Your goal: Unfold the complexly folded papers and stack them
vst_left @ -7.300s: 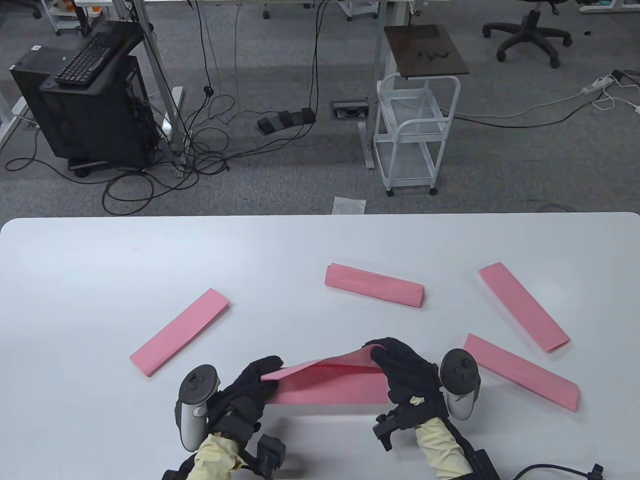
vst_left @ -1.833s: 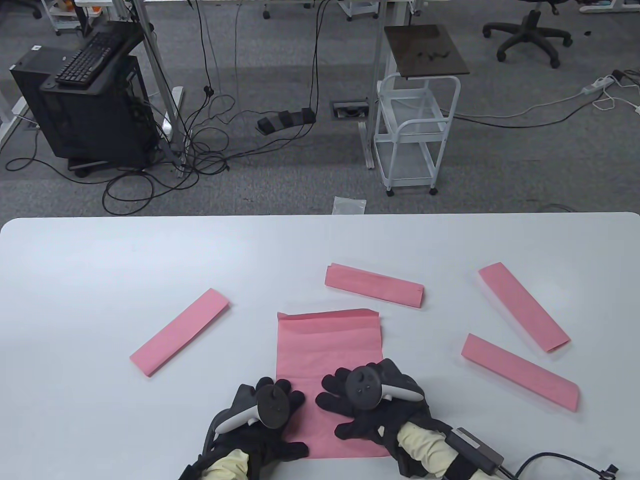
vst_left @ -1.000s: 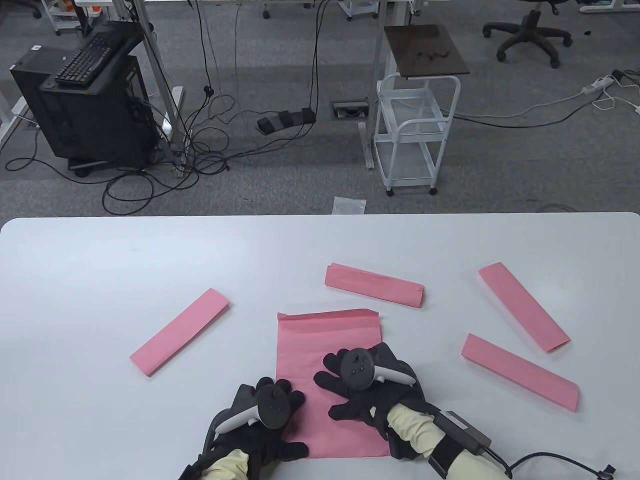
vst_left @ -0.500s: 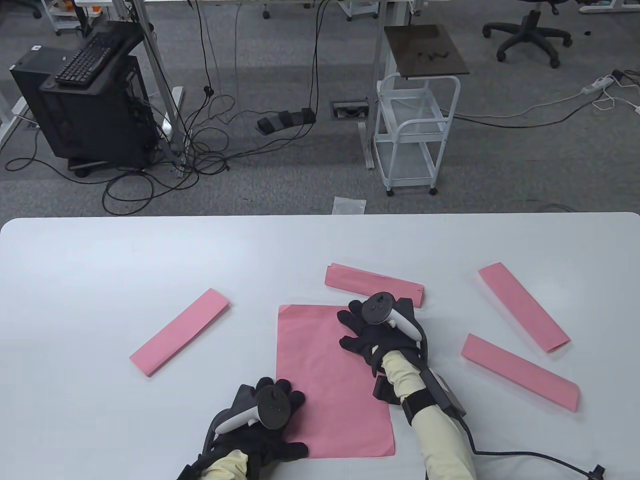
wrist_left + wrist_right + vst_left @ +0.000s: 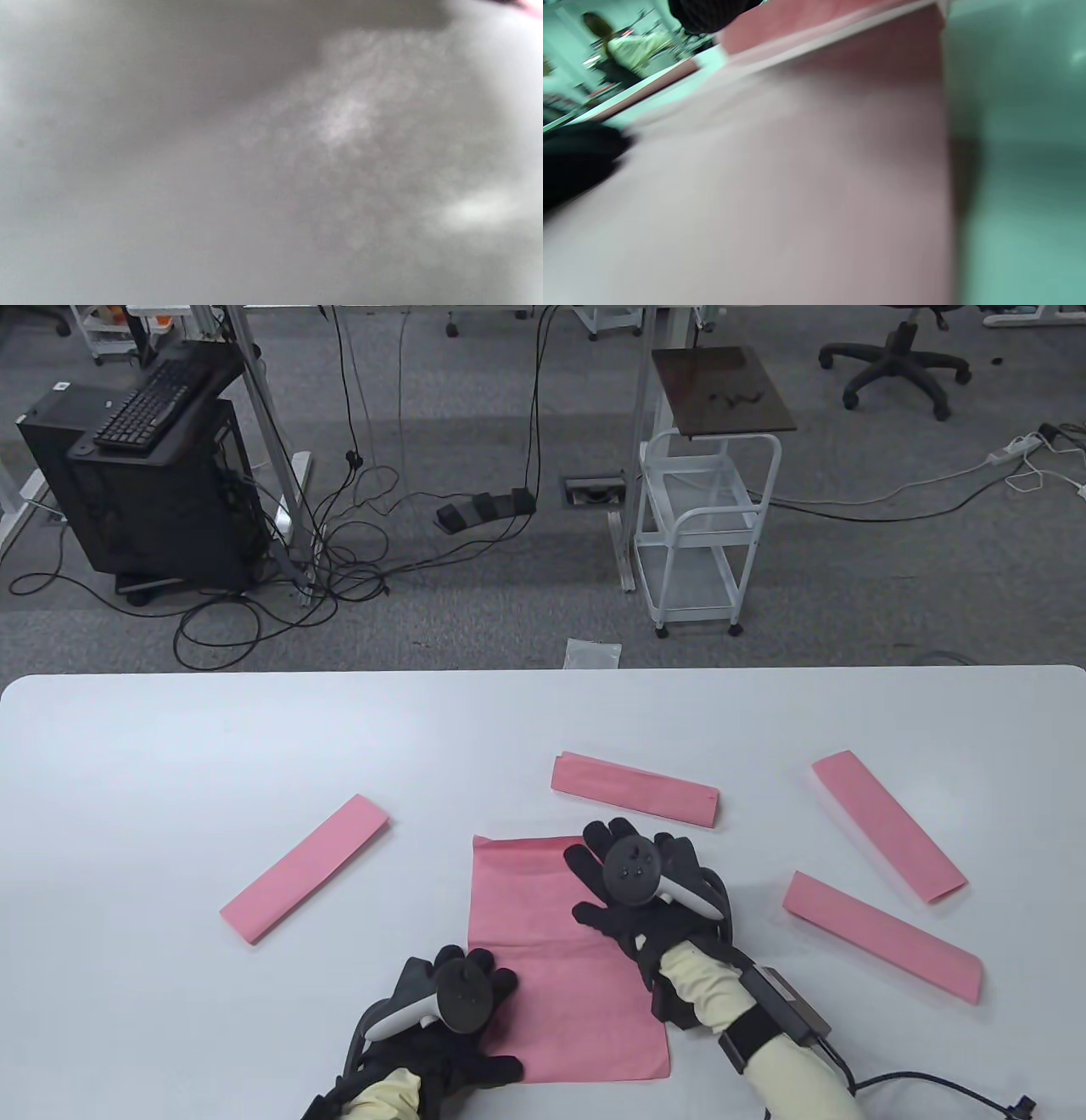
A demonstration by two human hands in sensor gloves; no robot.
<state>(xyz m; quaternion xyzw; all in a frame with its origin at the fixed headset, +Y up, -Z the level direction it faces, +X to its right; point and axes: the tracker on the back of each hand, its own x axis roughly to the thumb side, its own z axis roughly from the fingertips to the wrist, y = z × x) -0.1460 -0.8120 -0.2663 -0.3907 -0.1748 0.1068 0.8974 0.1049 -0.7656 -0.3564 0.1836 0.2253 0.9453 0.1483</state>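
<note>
Pink paper (image 5: 543, 950), unfolded into one big sheet, lies flat on the white table (image 5: 170, 780) near the person's edge. The right hand (image 5: 645, 891) lies on the sheet's far right corner with its fingers spread out flat, pressing down and pinching nothing. The left hand (image 5: 450, 1018) rests on the sheet's near left corner, fingers spread flat too.

Four folded pink strips lie around the sheet. One folded strip (image 5: 305, 868) is off to the sheet's left. Another strip (image 5: 635, 789) is just past the sheet's far edge, close to the right hand's fingertips. Two more strips (image 5: 887, 824) (image 5: 882, 936) are well apart from the sheet on its right.

The left wrist view is a grey blur. The right wrist view shows the pink sheet (image 5: 797, 190) close up and blurry.
</note>
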